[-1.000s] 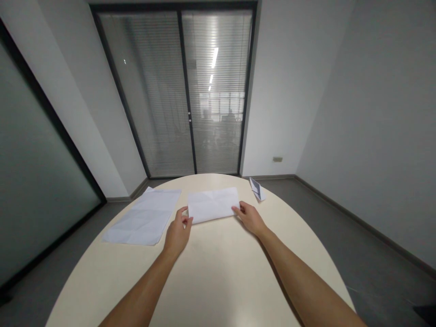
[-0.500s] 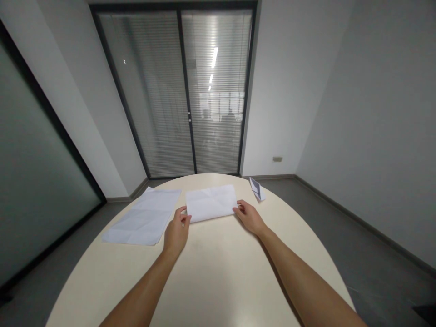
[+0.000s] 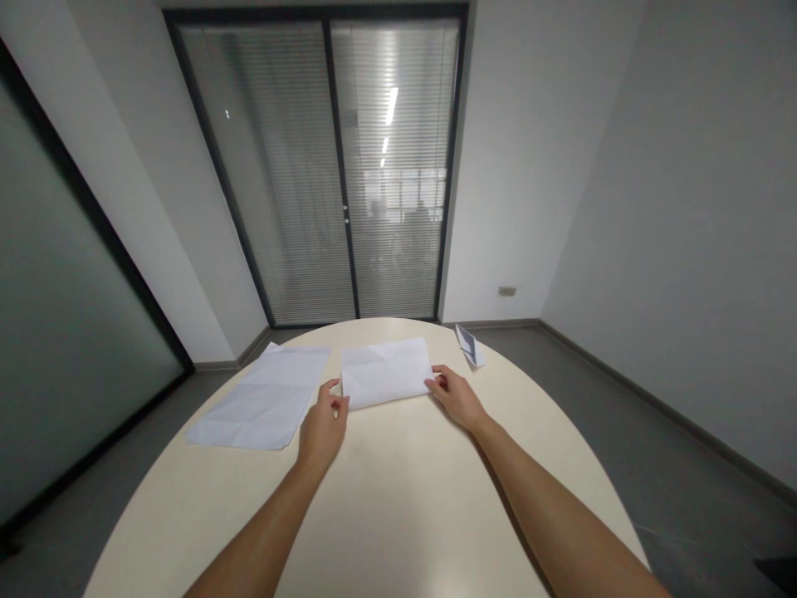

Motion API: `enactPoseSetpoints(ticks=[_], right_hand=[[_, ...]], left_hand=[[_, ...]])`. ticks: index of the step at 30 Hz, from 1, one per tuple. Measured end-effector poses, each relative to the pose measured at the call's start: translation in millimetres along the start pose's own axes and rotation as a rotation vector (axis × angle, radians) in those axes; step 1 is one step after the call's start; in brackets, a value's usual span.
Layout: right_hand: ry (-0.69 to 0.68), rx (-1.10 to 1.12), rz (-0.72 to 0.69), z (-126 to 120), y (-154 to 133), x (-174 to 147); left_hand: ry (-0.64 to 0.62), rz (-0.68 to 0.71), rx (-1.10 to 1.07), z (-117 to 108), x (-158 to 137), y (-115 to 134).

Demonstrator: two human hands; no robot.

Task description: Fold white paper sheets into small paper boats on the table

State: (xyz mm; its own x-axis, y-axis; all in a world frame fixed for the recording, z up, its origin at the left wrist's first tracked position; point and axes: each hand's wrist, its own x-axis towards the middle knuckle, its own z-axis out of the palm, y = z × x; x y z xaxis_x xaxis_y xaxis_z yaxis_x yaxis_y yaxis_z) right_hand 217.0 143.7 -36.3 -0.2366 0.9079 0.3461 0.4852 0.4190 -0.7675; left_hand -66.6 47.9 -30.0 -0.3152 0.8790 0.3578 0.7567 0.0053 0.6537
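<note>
A white sheet of paper point(image 3: 386, 372), apparently folded over, lies crosswise near the far side of the round table. At its near left corner, my left hand point(image 3: 324, 419) has thumb and fingers closed on the edge. My right hand point(image 3: 456, 399) pinches the near right corner between thumb and fingers. Faint creases show on the paper's upper face. The fingertips beneath the paper are partly hidden.
Several loose white sheets point(image 3: 265, 399) with creases lie to the left on the cream table point(image 3: 379, 498). A small folded paper piece point(image 3: 469, 346) stands near the far right edge. Behind the table is a glass partition with blinds point(image 3: 398, 208).
Hardly anything differs. The left edge of the paper has shifted very slightly to the right, and both hands stay at its near corners.
</note>
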Motion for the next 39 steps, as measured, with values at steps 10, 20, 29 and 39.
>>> enactPoseSetpoints(ticks=[10, 20, 29, 39], right_hand=[[-0.002, -0.022, 0.024, 1, 0, 0], [-0.038, -0.127, 0.008, -2, -8, -2], [-0.083, -0.196, -0.017, -5, -15, -3], [-0.012, -0.369, -0.038, -8, -22, -5]], left_hand=[[-0.012, -0.026, 0.068, -2, -1, 1], [0.002, 0.037, 0.116, 2, 1, -5], [0.086, 0.215, 0.132, 12, 2, -18], [-0.324, 0.336, 0.302, 3, -11, 2]])
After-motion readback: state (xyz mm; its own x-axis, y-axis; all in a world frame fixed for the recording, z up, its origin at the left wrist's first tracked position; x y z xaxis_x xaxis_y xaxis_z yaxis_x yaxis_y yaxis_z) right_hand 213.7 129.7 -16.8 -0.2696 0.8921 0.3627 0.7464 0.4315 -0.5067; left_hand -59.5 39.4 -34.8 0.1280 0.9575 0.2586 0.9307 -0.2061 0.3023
